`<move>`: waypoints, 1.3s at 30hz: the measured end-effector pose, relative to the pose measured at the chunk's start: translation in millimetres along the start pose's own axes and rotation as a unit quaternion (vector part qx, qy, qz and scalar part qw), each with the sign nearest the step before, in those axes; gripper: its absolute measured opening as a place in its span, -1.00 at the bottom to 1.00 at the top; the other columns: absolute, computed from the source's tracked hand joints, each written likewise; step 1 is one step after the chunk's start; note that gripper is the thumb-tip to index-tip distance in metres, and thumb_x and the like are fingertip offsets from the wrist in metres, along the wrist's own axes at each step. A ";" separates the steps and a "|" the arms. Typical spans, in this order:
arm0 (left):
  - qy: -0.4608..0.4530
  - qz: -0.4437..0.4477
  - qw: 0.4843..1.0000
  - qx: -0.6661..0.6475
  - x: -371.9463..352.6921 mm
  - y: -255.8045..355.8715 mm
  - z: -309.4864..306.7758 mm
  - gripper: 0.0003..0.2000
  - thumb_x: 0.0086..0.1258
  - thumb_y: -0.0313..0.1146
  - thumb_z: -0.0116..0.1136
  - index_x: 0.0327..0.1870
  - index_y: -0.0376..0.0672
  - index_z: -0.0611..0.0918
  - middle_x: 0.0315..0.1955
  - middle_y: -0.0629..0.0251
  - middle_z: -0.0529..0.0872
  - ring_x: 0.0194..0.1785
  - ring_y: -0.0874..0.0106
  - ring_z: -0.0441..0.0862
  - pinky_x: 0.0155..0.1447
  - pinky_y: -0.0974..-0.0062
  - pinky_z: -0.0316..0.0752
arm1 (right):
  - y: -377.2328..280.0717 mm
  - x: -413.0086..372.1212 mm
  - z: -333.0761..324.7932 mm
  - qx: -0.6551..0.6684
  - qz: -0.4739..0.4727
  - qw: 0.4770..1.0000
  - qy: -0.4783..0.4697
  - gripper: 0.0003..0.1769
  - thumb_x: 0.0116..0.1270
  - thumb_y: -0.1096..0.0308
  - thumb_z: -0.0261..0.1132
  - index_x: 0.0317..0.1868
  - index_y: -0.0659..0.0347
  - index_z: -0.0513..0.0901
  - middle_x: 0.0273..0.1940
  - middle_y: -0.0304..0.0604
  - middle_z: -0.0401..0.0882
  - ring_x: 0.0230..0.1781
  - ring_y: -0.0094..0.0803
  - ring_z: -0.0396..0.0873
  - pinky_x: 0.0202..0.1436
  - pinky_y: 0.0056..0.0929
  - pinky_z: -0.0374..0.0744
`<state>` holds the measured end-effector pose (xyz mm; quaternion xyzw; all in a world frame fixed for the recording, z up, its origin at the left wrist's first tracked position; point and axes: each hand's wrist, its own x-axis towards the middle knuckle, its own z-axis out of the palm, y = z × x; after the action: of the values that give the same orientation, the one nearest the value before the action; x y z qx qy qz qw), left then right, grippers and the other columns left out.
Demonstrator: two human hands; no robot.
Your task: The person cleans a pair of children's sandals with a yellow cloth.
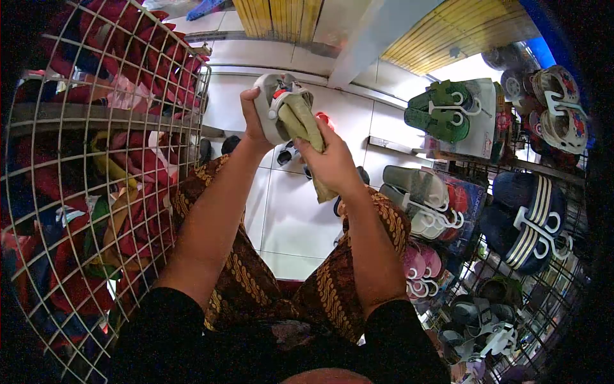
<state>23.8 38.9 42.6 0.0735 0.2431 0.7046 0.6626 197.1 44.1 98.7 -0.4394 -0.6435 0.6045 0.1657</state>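
My left hand [256, 121] is wrapped round a light grey clog-like shoe [271, 118] with red and white trim, held up above my knees. In my right hand [329, 160] is a folded olive-green cloth [299, 118], pinched between thumb and fingers. The cloth's upper part lies against the shoe's opening, and its loose end hangs below my right hand. The shoe's far side is partly hidden by the cloth.
A wire grid [109, 128] with red and dark goods behind it stands at the left. On the right, racks hold green sandals [441, 112], grey sandals [416, 185] and navy striped slides [524, 221]. Dark footwear [286, 155] lies on the white tiled floor [288, 221].
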 end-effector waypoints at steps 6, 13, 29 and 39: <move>-0.054 0.023 0.998 -0.034 -8.1 6.8 -4.1 -0.31 0.20 0.28 -0.05 0.12 -0.17 0.53 -0.02 0.09 0.64 0.07 0.15 0.62 0.17 0.17 0.55 | -2.9 -11.9 -35.4 0.157 0.109 0.957 -0.219 -0.47 0.40 0.24 0.28 0.32 0.17 0.39 -0.16 -0.12 0.60 -0.35 -0.41 0.62 -0.23 -0.43 0.63; -0.026 -0.010 0.987 -0.157 -20.9 14.1 0.1 -0.28 0.16 0.30 0.00 0.14 -0.15 0.58 0.07 0.21 0.64 0.16 0.16 0.58 0.27 0.15 0.49 | 4.0 -17.6 -43.2 0.170 0.141 0.975 -0.010 -0.53 0.37 0.20 0.32 0.16 0.27 0.45 -0.27 -0.11 0.62 -0.53 -0.40 0.59 -0.49 -0.41 0.62; -0.006 0.015 0.999 0.039 4.9 -6.6 2.7 -0.28 0.20 0.21 -0.03 0.26 -0.19 0.47 0.08 0.10 0.62 0.10 0.15 0.60 0.25 0.16 0.50 | 6.3 8.8 -18.4 0.184 0.203 0.961 -0.046 -0.60 0.44 0.19 0.23 0.17 0.20 0.45 -0.30 -0.12 0.60 -0.53 -0.43 0.56 -0.49 -0.42 0.60; -0.066 -0.072 0.993 -0.072 33.1 39.1 -5.9 -0.22 0.21 0.27 -0.03 0.25 -0.25 0.49 0.20 0.04 0.56 0.25 0.05 0.52 0.34 0.02 0.43 | 13.5 45.4 -74.3 -0.062 0.085 0.990 0.091 -0.51 0.25 0.08 0.36 0.04 0.27 0.63 -0.15 0.10 0.72 -0.12 -0.12 0.70 -0.01 -0.24 0.61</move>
<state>-17.5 69.4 47.4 0.0543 0.1527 0.6645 0.7295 232.0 124.3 87.8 -0.5552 -0.6221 0.5328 0.1444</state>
